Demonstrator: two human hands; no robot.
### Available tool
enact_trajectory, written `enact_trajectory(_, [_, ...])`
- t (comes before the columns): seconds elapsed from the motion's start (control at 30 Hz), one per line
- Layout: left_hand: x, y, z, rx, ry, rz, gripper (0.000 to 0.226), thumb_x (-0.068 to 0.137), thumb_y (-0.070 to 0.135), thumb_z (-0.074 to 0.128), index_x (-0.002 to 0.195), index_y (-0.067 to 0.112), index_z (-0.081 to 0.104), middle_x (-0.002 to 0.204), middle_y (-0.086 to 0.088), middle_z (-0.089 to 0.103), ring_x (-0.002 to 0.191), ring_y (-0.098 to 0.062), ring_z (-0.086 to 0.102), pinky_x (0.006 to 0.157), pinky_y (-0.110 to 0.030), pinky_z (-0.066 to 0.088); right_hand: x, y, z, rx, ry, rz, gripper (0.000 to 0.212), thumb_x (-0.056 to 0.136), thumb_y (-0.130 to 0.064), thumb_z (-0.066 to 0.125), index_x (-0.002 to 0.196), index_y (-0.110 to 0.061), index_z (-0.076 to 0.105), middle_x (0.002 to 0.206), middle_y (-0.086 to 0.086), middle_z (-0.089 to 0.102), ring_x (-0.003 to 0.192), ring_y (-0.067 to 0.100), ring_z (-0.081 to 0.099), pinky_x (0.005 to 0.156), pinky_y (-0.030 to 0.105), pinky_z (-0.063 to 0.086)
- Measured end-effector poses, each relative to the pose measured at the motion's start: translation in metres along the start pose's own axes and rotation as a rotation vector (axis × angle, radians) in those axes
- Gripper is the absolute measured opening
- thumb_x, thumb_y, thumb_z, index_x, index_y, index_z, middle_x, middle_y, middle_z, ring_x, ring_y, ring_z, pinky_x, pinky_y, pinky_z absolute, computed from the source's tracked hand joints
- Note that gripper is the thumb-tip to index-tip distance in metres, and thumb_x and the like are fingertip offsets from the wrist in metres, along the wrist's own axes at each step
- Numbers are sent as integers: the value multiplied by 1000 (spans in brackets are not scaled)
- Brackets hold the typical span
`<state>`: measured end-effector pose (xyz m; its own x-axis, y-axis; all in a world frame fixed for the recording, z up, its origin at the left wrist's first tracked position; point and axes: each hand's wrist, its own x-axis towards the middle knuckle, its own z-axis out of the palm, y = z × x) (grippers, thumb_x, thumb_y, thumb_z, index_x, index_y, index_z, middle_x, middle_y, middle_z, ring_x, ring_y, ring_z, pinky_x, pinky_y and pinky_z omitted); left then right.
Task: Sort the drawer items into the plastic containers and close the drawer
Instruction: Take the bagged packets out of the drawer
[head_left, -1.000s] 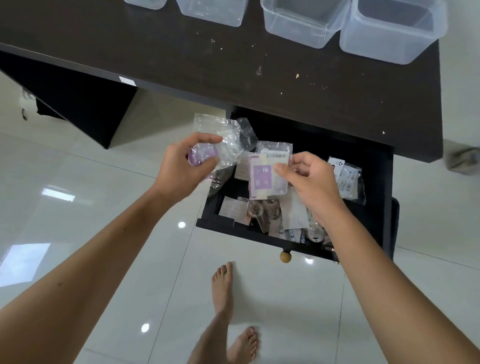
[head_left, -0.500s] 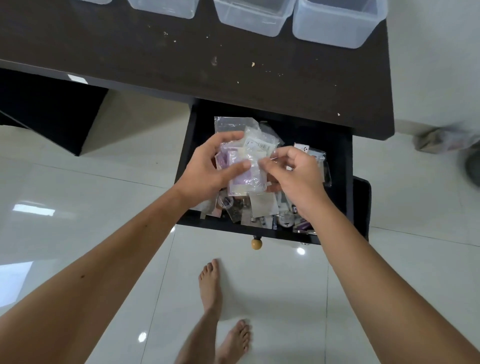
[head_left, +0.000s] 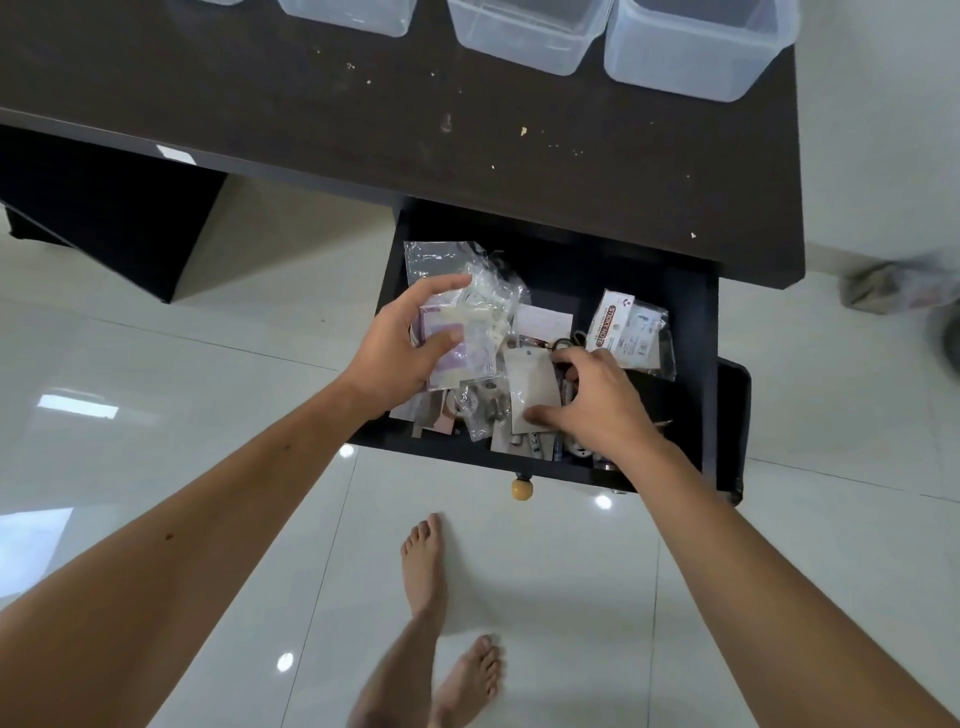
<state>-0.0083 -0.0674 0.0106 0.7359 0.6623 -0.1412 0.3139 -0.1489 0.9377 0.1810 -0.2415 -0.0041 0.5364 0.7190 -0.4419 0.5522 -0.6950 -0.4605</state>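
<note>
Over the open drawer (head_left: 691, 332), the left hand (head_left: 400, 358) clenches a gathered stack of packets (head_left: 467, 338) to carry together, while the right hand (head_left: 597, 405) pinches a card (head_left: 532, 387), the containers (head_left: 691, 47) waiting empty on the worktop (head_left: 311, 119).

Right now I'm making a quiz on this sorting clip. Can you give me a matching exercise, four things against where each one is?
Things:
1. sticky-note pack
2. knob
3. containers
4. purple packets

Places:
A. on the desk top, at its far edge
B. on the drawer front, over the floor
C. in the left hand's grip
D. lying in the drawer, right of the right hand

Pairs: 1-D, 2-B, 3-A, 4-C
</note>
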Motion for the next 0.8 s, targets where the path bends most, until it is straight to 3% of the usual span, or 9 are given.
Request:
enact_trajectory(0.07, [-2,2,2,4,7,-2,52,103,3,64,147,29,56,147,10,57,124,2,59,86,-12,57,1,-4,-2,-11,16,7,87,67,-50,97,142,-26,60,122,-1,59,113,21,60,97,46,56])
enact_trajectory(0.13, [-2,2,3,54,11,10,51,103,4,64,147,28,56,149,11,56,124,5,56,84,-2,50,1,-5,-4,8,12,21,73,67,-46,98,130,-27,66,115,-3,62,104,18,62,90,42,56])
enact_trajectory(0.3, [-2,1,3,76,46,2,49,104,5,63,145,31,56,149,15,56,112,22,55,86,-2,50,-8,-4,-15,297,77,14,34,82,-25,92,105,-24,67,101,-8,67,86,7,63,72,19,50])
enact_trajectory(0.4, [-1,2,6,78,86,-3,47,104,4,61,143,31,56,146,16,57,114,10,57,88,1,44,-14,-3,-28,417,100,19,21,91,-19,82,105,-24,67,100,-5,71,88,10,66,72,19,49])
enact_trajectory(0.47, [-1,1,9,78,96,-5,46,104,2,61,139,31,55,142,18,58,94,2,55,80,2,45,-17,-3,-38,502,110,22,19,93,-21,81,106,-24,68,102,-6,74,94,7,70,77,22,51])
enact_trajectory(0.57, [1,0,11,89,98,-6,41,103,1,61,134,28,58,137,20,60,92,-15,52,79,-2,46,-22,-4,-49,658,147,19,17,93,-19,80,107,-20,70,98,3,77,90,3,72,86,30,56])
enact_trajectory(0.67, [2,1,11,60,80,-26,39,103,4,62,131,32,58,140,15,61,95,3,60,86,-3,48,-24,-8,-54,845,137,20,22,94,-10,78,113,-19,73,106,2,82,101,19,79,93,46,64])
enact_trajectory(0.73, [2,-1,12,19,44,-42,36,104,12,64,132,34,58,140,19,61,119,6,58,108,-23,51,-24,-10,-53,861,110,8,24,95,-8,77,114,-21,73,107,-2,83,101,22,80,91,50,64])
enact_trajectory(0.8, [1,-1,15,-69,-2,-44,33,105,20,64,134,34,59,138,17,63,130,-13,61,109,-46,54,-23,-12,-48,800,87,-1,23,94,-11,80,112,-22,72,102,-6,83,95,16,80,89,45,65])
